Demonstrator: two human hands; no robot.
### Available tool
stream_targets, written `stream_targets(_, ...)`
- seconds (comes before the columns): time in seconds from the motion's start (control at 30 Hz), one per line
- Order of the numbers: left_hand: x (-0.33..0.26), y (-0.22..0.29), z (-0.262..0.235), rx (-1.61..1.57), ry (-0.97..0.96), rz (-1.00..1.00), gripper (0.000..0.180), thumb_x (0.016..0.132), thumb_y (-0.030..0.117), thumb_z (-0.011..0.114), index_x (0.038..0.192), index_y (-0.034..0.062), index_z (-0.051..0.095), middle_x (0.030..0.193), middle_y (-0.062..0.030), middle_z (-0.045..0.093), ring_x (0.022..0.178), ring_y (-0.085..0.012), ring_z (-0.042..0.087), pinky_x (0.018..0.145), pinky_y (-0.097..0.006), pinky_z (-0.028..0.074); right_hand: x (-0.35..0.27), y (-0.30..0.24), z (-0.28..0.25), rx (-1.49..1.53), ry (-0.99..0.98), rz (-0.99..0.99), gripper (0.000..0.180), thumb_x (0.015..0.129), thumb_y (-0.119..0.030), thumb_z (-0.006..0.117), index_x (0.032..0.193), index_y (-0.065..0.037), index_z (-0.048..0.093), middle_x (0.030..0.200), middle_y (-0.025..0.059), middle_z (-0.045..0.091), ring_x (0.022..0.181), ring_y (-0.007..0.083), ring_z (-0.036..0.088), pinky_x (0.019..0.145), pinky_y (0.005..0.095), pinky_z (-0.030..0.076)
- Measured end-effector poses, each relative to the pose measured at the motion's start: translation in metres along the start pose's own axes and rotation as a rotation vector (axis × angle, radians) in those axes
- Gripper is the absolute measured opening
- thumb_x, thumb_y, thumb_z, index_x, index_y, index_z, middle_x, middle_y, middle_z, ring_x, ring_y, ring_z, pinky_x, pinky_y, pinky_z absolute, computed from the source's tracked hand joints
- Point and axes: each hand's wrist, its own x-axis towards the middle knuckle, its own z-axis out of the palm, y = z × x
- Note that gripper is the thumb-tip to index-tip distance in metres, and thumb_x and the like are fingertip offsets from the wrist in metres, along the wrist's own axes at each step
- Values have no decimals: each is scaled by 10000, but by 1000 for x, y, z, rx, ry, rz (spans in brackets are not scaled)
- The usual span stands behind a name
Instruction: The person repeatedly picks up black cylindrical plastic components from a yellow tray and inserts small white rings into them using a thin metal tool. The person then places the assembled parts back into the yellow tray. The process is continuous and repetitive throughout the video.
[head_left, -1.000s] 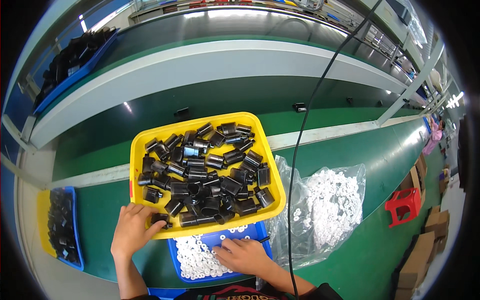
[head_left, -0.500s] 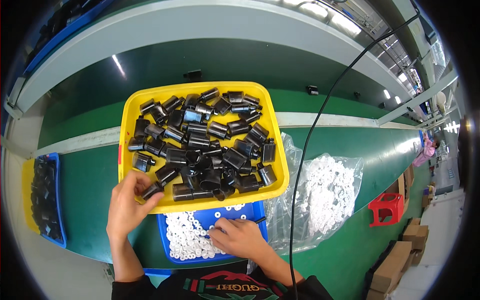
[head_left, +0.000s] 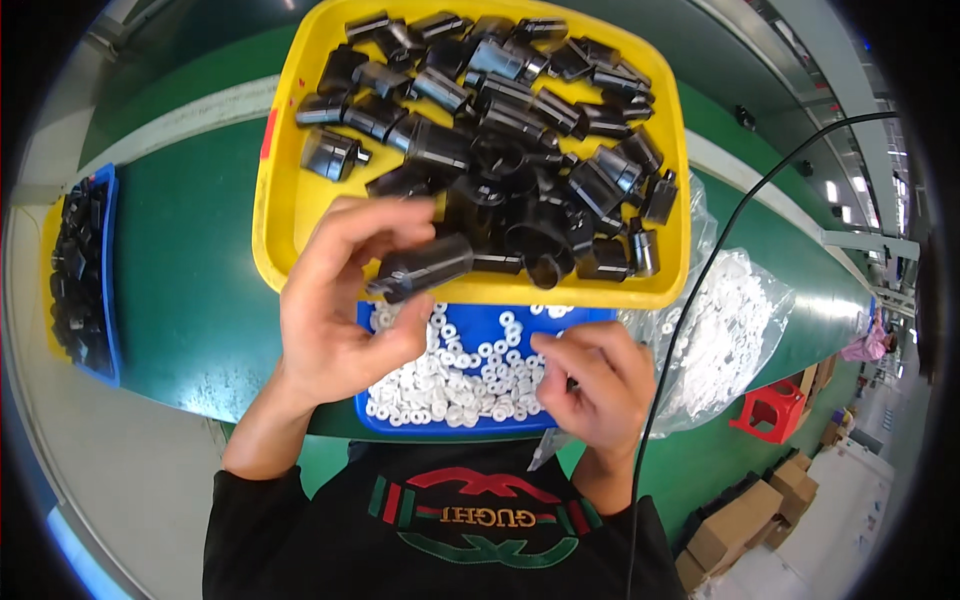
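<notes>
My left hand is raised at the front of the yellow tray, its thumb and fingers around a black cylindrical plastic housing, slightly blurred. More black housings with narrow necks are heaped in that tray. In front of it and lower sits a blue tray with many small white ring washers. Over this tray's right end is my right hand, its fingers curled and thumb close to the index finger. Whatever it may hold is too hidden to name.
A clear plastic bag of white rings lies right on the green table. A black cable hangs across the right side. At far left stands a blue-edged bin of black parts. A red stool and cardboard boxes are on the floor.
My left hand has lifted a black housing from the yellow tray's front left corner and brought it rightward. My right hand has risen from the white rings. The whole view has shifted.
</notes>
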Motion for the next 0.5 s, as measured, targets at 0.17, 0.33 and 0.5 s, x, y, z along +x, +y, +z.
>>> stream_targets(0.17,2,7,-6,0,-74,-101,518,747,17,653,1245,-62,534,1120,-117,508,1020,-190,545,921,-296,430,-4,5,5,-142,-268,159,244,723,-107,773,945,-65,680,694,38,574,521,209,582,466,323,451)
stream_targets(0.33,1,8,-3,-6,-93,-160,497,777,6,626,1259,-56,518,1148,-116,463,1098,-197,497,955,-300,391,-13,5,21,-338,-282,240,231,763,-181,769,936,-66,669,707,41,582,534,204,596,480,317,460)
stream_targets(0.5,-3,0,-1,-91,-128,-29,402,762,-98,602,1144,-1,521,1119,-122,455,1098,-247,502,986,-363,381,-15,4,36,-306,-243,242,213,751,-154,764,921,-70,666,697,36,576,528,198,589,473,316,453)
